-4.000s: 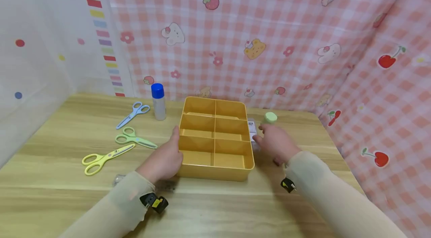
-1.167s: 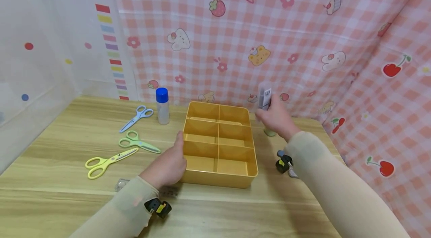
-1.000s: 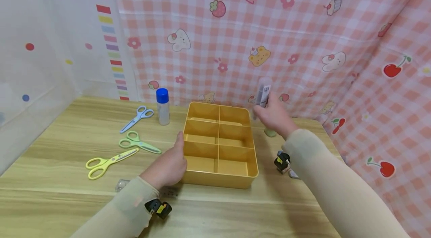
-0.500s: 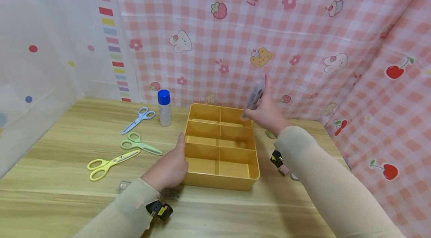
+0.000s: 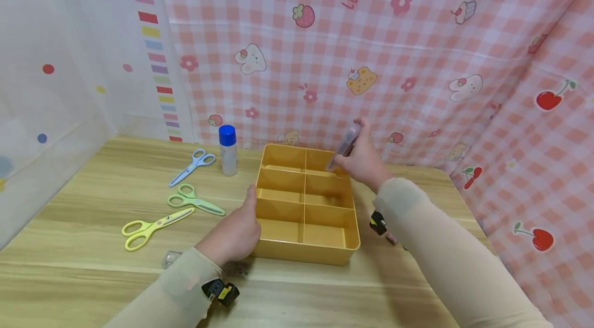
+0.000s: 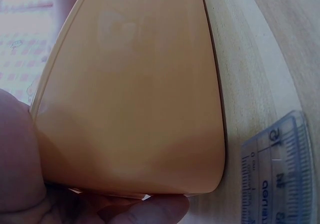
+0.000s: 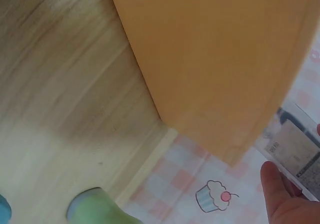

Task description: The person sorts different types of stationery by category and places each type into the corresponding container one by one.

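A yellow organizer box (image 5: 306,251) with several compartments stands on the table. My left hand (image 5: 234,235) rests against its left wall, the thumb near the rim; in the left wrist view the fingers (image 6: 155,211) touch the box's end. My right hand (image 5: 366,160) pinches a clear plastic case (image 5: 343,147) with a printed label, tilted above the back right compartment. In the right wrist view the case (image 7: 292,154) shows beyond the box's wall, and its contents are unclear. A clear ruler (image 6: 277,179) lies on the table by the box, partly under my left forearm.
Blue scissors (image 5: 191,167), green scissors (image 5: 195,200) and yellow scissors (image 5: 155,227) lie on the left. Behind them stands a bottle with a blue cap (image 5: 227,136). A green object (image 7: 97,208) is right of the box. A small pinkish item (image 5: 392,239) is partly hidden by my right sleeve.
My right hand has picked up the clear case from beside the box, raised it, then moved it left and down over the back right compartment. The left hand stays against the box.
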The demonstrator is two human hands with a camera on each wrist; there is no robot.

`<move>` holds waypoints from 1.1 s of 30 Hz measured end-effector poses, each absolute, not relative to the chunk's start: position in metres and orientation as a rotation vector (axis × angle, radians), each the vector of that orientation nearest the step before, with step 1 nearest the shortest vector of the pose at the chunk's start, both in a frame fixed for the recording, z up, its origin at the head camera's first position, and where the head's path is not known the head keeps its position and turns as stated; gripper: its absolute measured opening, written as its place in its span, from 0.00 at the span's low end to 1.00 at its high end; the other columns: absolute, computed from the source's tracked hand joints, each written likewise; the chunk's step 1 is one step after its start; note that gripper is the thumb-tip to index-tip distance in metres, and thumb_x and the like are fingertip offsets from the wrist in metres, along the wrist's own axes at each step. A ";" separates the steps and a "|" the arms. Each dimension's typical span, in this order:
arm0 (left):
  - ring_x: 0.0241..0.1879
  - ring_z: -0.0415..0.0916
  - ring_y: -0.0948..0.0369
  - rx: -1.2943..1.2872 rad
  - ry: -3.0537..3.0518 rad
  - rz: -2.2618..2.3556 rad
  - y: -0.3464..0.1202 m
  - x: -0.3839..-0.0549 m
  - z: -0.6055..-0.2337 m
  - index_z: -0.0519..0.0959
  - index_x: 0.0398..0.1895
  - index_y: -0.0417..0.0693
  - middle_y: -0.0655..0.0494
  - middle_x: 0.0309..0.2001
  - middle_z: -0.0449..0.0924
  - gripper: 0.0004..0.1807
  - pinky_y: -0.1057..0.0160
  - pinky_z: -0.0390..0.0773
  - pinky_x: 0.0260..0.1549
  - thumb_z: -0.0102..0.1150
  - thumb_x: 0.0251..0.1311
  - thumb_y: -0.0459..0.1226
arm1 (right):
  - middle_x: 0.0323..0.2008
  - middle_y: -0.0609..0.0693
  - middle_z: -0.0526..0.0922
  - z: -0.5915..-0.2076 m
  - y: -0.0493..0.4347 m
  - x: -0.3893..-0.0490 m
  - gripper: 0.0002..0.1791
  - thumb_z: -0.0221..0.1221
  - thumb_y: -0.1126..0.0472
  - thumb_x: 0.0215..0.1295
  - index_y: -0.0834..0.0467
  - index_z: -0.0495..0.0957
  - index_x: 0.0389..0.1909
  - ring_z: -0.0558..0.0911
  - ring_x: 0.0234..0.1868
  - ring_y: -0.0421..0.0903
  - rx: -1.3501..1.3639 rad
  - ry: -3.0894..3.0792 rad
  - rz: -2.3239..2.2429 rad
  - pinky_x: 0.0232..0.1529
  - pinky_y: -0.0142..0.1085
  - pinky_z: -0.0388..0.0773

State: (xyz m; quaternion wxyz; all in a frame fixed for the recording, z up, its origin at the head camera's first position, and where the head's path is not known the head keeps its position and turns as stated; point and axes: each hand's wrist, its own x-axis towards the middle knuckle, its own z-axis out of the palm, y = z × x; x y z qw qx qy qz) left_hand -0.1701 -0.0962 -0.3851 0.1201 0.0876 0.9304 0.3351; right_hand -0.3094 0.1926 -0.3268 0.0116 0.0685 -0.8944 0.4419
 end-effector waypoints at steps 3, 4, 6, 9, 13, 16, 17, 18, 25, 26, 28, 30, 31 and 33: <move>0.20 0.74 0.55 0.244 2.708 0.982 -0.096 -0.170 -0.385 0.26 0.84 0.38 0.41 0.33 0.81 0.46 0.58 0.75 0.23 0.42 0.74 0.31 | 0.59 0.69 0.70 -0.332 0.195 -0.310 0.51 0.66 0.64 0.65 0.47 0.39 0.75 0.79 0.53 0.61 0.245 -2.794 1.371 0.51 0.49 0.83; 0.20 0.74 0.55 0.240 2.705 0.981 -0.096 -0.169 -0.385 0.26 0.84 0.38 0.42 0.31 0.79 0.46 0.58 0.75 0.22 0.41 0.75 0.31 | 0.58 0.68 0.71 -0.333 0.196 -0.310 0.49 0.65 0.64 0.65 0.48 0.40 0.74 0.79 0.51 0.60 0.260 -2.796 1.368 0.50 0.48 0.82; 0.19 0.74 0.55 0.239 2.700 0.989 -0.096 -0.169 -0.385 0.26 0.84 0.38 0.41 0.33 0.80 0.46 0.58 0.74 0.22 0.41 0.75 0.31 | 0.55 0.66 0.72 -0.336 0.198 -0.311 0.44 0.64 0.64 0.67 0.52 0.43 0.71 0.79 0.50 0.58 0.303 -2.798 1.357 0.50 0.46 0.80; 0.21 0.75 0.55 0.246 2.702 0.999 -0.096 -0.169 -0.385 0.26 0.84 0.38 0.31 0.46 0.83 0.45 0.57 0.75 0.22 0.40 0.74 0.30 | 0.55 0.62 0.73 -0.339 0.202 -0.311 0.38 0.62 0.64 0.68 0.56 0.47 0.68 0.79 0.50 0.56 0.363 -2.813 1.328 0.51 0.44 0.80; 0.28 0.79 0.55 0.264 2.724 0.989 -0.097 -0.169 -0.386 0.27 0.84 0.36 0.25 0.65 0.76 0.45 0.57 0.80 0.29 0.40 0.74 0.30 | 0.58 0.61 0.75 -0.342 0.206 -0.309 0.33 0.61 0.64 0.71 0.62 0.52 0.68 0.79 0.50 0.56 0.435 -2.845 1.283 0.49 0.44 0.80; 0.29 0.79 0.55 0.261 2.721 0.989 -0.097 -0.169 -0.385 0.27 0.84 0.36 0.25 0.67 0.74 0.45 0.57 0.80 0.31 0.40 0.74 0.30 | 0.60 0.62 0.76 -0.343 0.207 -0.309 0.31 0.60 0.63 0.72 0.64 0.56 0.69 0.80 0.51 0.56 0.450 -2.875 1.262 0.49 0.43 0.80; 0.28 0.79 0.55 0.258 2.717 0.992 -0.096 -0.169 -0.385 0.27 0.84 0.36 0.25 0.66 0.75 0.45 0.57 0.80 0.30 0.40 0.74 0.30 | 0.61 0.62 0.76 -0.343 0.208 -0.308 0.31 0.60 0.63 0.72 0.64 0.56 0.69 0.80 0.51 0.56 0.451 -2.885 1.253 0.49 0.43 0.80; 0.27 0.79 0.55 0.256 2.715 0.991 -0.096 -0.169 -0.385 0.27 0.84 0.37 0.25 0.66 0.75 0.45 0.57 0.79 0.29 0.40 0.75 0.30 | 0.61 0.63 0.75 -0.344 0.208 -0.308 0.31 0.60 0.63 0.72 0.64 0.57 0.69 0.80 0.51 0.56 0.450 -2.892 1.253 0.49 0.43 0.81; 0.22 0.76 0.55 0.260 2.729 0.982 -0.096 -0.170 -0.385 0.28 0.84 0.36 0.29 0.50 0.83 0.44 0.58 0.76 0.23 0.40 0.75 0.31 | 0.57 0.64 0.75 -0.345 0.210 -0.308 0.29 0.61 0.65 0.70 0.65 0.61 0.67 0.78 0.48 0.55 0.448 -2.910 1.187 0.48 0.42 0.79; 0.21 0.76 0.55 0.260 2.728 0.983 -0.096 -0.170 -0.385 0.28 0.84 0.36 0.31 0.45 0.83 0.44 0.57 0.75 0.22 0.40 0.75 0.31 | 0.56 0.64 0.75 -0.346 0.211 -0.308 0.29 0.62 0.66 0.70 0.66 0.62 0.67 0.78 0.49 0.55 0.453 -2.909 1.172 0.49 0.41 0.79; 0.19 0.74 0.55 0.258 2.725 0.984 -0.096 -0.170 -0.386 0.27 0.84 0.36 0.35 0.39 0.83 0.44 0.57 0.74 0.21 0.40 0.75 0.31 | 0.57 0.65 0.75 -0.347 0.211 -0.307 0.29 0.62 0.67 0.69 0.66 0.63 0.66 0.78 0.50 0.55 0.467 -2.905 1.156 0.50 0.42 0.78; 0.17 0.72 0.55 0.252 2.716 0.987 -0.096 -0.170 -0.385 0.27 0.84 0.37 0.42 0.30 0.79 0.44 0.57 0.73 0.19 0.40 0.75 0.31 | 0.58 0.65 0.76 -0.349 0.211 -0.307 0.30 0.63 0.67 0.68 0.66 0.63 0.67 0.78 0.50 0.55 0.475 -2.911 1.150 0.51 0.43 0.78; 0.17 0.72 0.55 0.249 2.713 0.990 -0.096 -0.170 -0.385 0.27 0.84 0.38 0.44 0.28 0.78 0.44 0.57 0.73 0.18 0.40 0.75 0.31 | 0.58 0.65 0.76 -0.350 0.211 -0.307 0.30 0.63 0.67 0.68 0.66 0.63 0.67 0.78 0.51 0.56 0.477 -2.915 1.151 0.53 0.44 0.78; 0.17 0.72 0.55 0.242 2.706 0.991 -0.096 -0.170 -0.385 0.26 0.85 0.38 0.45 0.27 0.77 0.44 0.57 0.73 0.19 0.39 0.75 0.31 | 0.60 0.66 0.76 -0.351 0.212 -0.307 0.31 0.63 0.67 0.68 0.66 0.62 0.68 0.78 0.54 0.57 0.475 -2.928 1.173 0.58 0.48 0.79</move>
